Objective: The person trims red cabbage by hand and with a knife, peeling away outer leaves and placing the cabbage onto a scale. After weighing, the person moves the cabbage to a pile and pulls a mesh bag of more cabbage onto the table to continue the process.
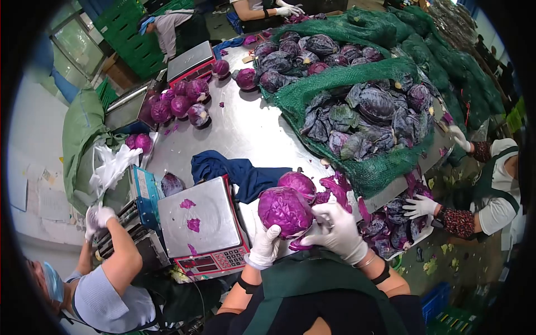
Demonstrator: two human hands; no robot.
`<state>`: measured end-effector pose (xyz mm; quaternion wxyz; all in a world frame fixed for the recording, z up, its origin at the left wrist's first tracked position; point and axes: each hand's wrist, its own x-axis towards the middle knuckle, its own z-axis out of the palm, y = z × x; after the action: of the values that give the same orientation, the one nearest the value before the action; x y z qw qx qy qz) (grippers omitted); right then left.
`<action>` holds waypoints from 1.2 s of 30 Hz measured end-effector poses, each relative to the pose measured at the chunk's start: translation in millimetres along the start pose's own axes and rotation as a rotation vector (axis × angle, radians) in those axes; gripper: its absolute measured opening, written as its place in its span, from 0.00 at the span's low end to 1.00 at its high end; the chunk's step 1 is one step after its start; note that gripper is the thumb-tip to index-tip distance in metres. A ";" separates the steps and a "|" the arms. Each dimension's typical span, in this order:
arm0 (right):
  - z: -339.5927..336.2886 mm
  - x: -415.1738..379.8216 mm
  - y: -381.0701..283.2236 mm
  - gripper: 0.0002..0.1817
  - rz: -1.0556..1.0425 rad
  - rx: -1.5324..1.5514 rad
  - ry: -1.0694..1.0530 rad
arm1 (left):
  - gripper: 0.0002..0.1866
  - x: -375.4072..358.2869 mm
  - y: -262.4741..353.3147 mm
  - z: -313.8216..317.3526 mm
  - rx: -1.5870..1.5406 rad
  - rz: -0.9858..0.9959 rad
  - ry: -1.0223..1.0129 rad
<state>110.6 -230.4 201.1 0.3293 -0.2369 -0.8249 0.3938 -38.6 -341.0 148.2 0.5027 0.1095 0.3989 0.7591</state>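
A trimmed red cabbage (285, 213) is right in front of me at the table's near edge. My left hand (264, 245), in a white glove, supports its lower left side with the fingers curled against it. On its lower right is my gloved right hand (339, 234), fingers bent and pinching a purple cabbage leaf (301, 244) at the base of the head. Just behind, a second red cabbage (297, 184) touches the first. Loose purple leaves (336, 190) lie to the right of both heads.
Left of me stands a digital scale (198, 218) with leaf scraps; a dark blue cloth (234, 170) lies behind it. Untrimmed cabbages (374, 106) fill a green net sack (368, 173). Peeled heads (180, 106) sit farther back. Co-workers stand left, right (497, 190) and at the far side.
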 end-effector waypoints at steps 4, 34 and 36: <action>10.8 0.0 2.3 0.25 -0.043 -0.108 -0.024 | 0.55 -4.4 -2.7 5.8 -0.023 0.005 0.025; -35.3 -20.3 -1.5 0.11 0.359 0.042 -0.045 | 0.58 -16.2 29.0 17.8 0.515 0.167 -0.014; -78.4 -12.0 -10.9 0.16 0.574 0.508 0.524 | 0.55 -14.5 29.6 2.7 0.599 0.221 0.093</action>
<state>174.5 -205.8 242.6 0.4519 -0.4588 -0.4925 0.5855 -50.3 -357.2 174.6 0.3440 0.2605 0.6127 0.6621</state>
